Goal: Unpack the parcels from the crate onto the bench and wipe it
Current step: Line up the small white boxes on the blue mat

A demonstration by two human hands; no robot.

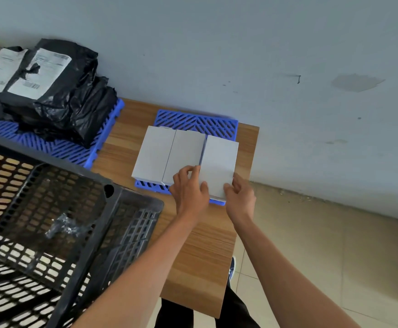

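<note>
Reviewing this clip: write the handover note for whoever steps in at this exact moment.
Left hand and right hand both grip the near end of the rightmost white box, on the blue mat beside two other white boxes.
Black bagged parcels sit stacked on the second blue mat.
The crate holds only a plastic scrap.
Left: release the box, wipe the bench.

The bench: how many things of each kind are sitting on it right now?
White boxes: 3
Blue grid mats: 2
Black crate: 1
Black bagged parcels: a heap, too overlapped to count
Total, leaving out the bags: 6
</note>
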